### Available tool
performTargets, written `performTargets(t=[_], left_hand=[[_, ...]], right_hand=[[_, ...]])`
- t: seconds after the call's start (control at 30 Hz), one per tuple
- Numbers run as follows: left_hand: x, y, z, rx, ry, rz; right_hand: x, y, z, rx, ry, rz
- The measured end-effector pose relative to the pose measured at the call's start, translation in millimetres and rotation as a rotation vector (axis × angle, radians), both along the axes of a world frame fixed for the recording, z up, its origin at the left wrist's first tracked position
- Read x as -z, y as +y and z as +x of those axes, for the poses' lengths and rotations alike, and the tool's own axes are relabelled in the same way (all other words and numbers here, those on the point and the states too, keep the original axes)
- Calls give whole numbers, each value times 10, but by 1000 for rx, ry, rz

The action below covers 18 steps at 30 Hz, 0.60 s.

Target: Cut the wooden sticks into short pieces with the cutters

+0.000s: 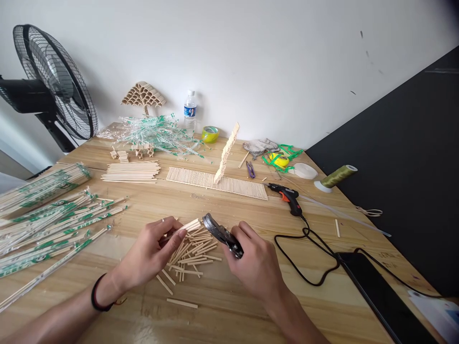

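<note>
In my left hand [152,255] is a small bundle of pale wooden sticks [190,225], pinched between thumb and fingers with the ends pointing right. My right hand [255,260] is wrapped round the dark handles of a pair of cutting pliers [215,228]. The silvery jaws of the pliers sit just right of the stick ends; whether they touch them I cannot tell. Below both hands lies a loose pile of short cut sticks [197,248], partly hidden by my left hand. One short stick [182,303] lies apart, nearer to me.
Behind the pile, a flat stick panel [186,177] carries an upright stick piece [225,155]. A glue gun [289,195] with a looping cord and a black phone-like slab [380,291] lie right. Wrapped chopsticks [46,224] spread left; a fan [53,81] stands behind them.
</note>
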<state>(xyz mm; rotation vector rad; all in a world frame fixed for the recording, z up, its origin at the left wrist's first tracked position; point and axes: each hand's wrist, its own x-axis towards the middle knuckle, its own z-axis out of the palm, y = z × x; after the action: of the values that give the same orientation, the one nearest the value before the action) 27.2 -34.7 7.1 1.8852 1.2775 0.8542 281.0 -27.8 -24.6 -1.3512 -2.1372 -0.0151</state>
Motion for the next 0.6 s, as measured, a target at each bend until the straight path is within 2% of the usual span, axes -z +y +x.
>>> performTargets(t=[0.6], left_hand=[[20, 19, -6, -29, 8, -23]], right_hand=[[19, -1, -8, -23, -3, 17]])
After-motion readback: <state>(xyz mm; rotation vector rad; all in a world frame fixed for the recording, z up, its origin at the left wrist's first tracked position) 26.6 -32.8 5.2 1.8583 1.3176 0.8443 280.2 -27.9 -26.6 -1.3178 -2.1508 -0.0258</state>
